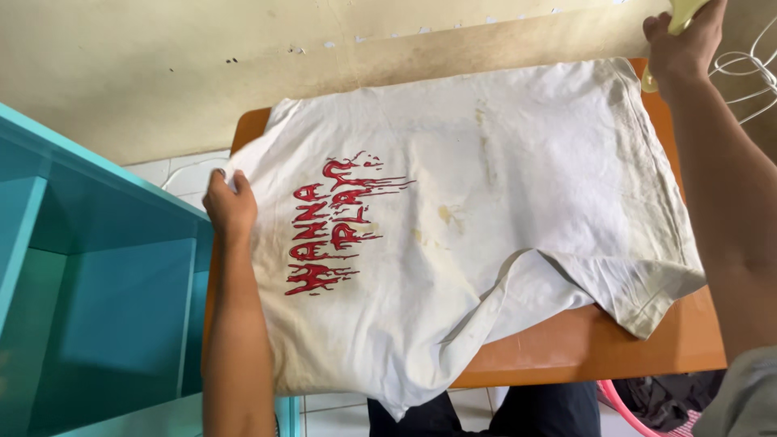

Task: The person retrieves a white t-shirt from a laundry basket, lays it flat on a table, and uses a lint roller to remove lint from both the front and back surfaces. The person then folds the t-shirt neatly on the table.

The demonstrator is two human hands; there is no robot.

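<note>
A white T-shirt (502,202) with red dripping lettering and yellowish stains lies spread over an orange board (583,344). My left hand (229,204) presses flat on the shirt's left edge, fingers apart. At the top right corner my right hand (684,40) is closed around a pale yellow object (686,11), only partly in view, just past the shirt's far corner. One sleeve (639,295) is folded over near the board's front right.
A turquoise shelf unit (89,291) stands close on the left. A beige wall (243,57) runs behind the board. White wire hangers (749,69) are at the top right. A pink basket rim (623,409) and dark cloth sit below the board.
</note>
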